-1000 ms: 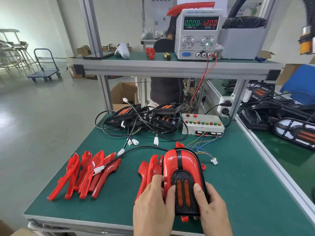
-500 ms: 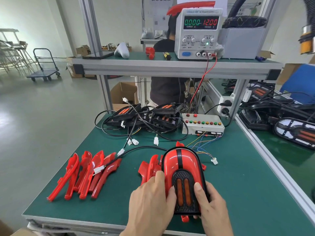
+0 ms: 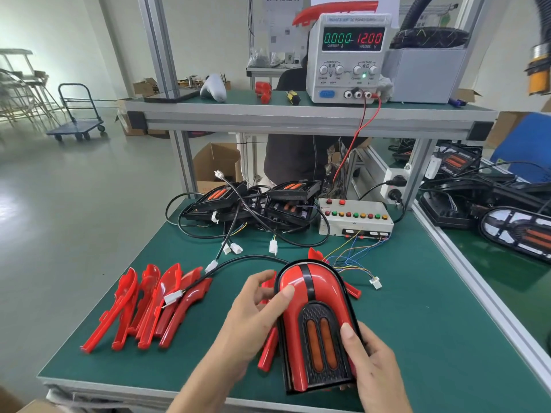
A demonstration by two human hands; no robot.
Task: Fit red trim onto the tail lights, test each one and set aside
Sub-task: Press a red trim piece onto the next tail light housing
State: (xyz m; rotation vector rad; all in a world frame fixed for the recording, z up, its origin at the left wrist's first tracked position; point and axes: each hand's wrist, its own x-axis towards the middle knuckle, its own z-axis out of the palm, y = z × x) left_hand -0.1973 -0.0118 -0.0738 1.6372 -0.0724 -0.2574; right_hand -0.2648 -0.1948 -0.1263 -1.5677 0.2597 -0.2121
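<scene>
The tail light [image 3: 317,332], red trim fitted around its black grille and two orange lenses, is held tilted at the near edge of the green counter [image 3: 417,323]. The right hand [image 3: 372,371] grips its lower right side, fingers curled behind and thumb on the grille's edge. The left hand [image 3: 253,311] presses its thumb on the upper left trim, fingers [image 3: 262,278] loosely spread beside it. Loose red trim pieces [image 3: 149,305] lie fanned to the left. Bare black lamps [image 3: 253,204] and a button-covered test box [image 3: 354,217] sit farther back.
</scene>
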